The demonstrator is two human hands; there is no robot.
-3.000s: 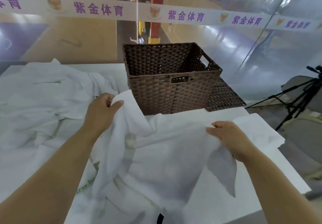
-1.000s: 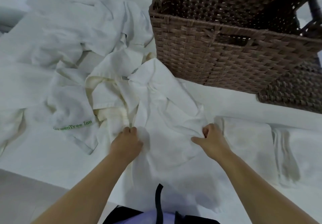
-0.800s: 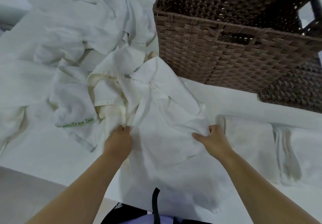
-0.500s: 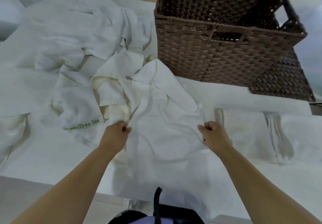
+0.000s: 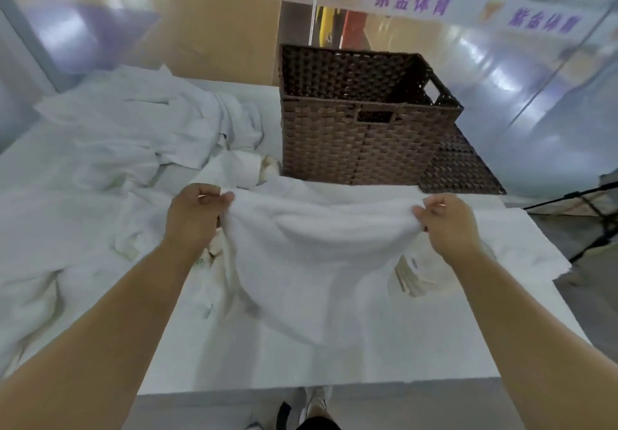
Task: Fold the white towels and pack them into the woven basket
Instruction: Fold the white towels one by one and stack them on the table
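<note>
A white towel (image 5: 314, 262) hangs stretched between my two hands above the table, sagging in the middle. My left hand (image 5: 195, 215) pinches its left top corner and my right hand (image 5: 448, 224) pinches its right top corner. The brown woven basket (image 5: 361, 148) stands just beyond the towel, open at the top, and its visible inside holds nothing. A heap of crumpled white towels (image 5: 133, 135) lies to the left of the basket.
The basket's woven lid (image 5: 461, 168) lies flat against its right side. A folded towel (image 5: 521, 245) lies on the white table (image 5: 368, 356) at the right. A tripod (image 5: 595, 215) stands off the right edge. The table's front edge is close to me.
Both hands have lifted the towel off the heap and pulled its top edge taut between them. My view has tilted up, so the basket sits farther away.
</note>
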